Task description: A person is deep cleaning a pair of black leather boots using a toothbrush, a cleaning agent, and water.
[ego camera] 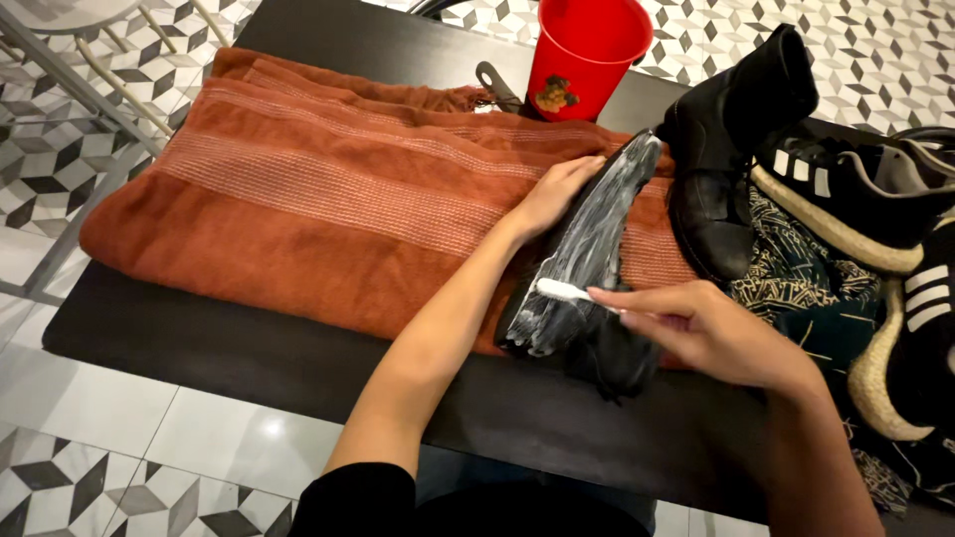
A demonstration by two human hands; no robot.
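Note:
A black boot (587, 254) lies on its side on a rust-orange towel (328, 189), its sole turned up and coated with white foam. My left hand (552, 194) rests flat against the boot's sole edge near the toe end, steadying it. My right hand (696, 328) pinches a white toothbrush (569, 291), whose head touches the foamy sole near the heel.
A red plastic cup (585, 55) stands at the back of the dark table (249, 348). A second black boot (726, 149) stands to the right, beside black sneakers with white stripes (865, 199) on a patterned dark cloth (796, 278). Tiled floor surrounds the table.

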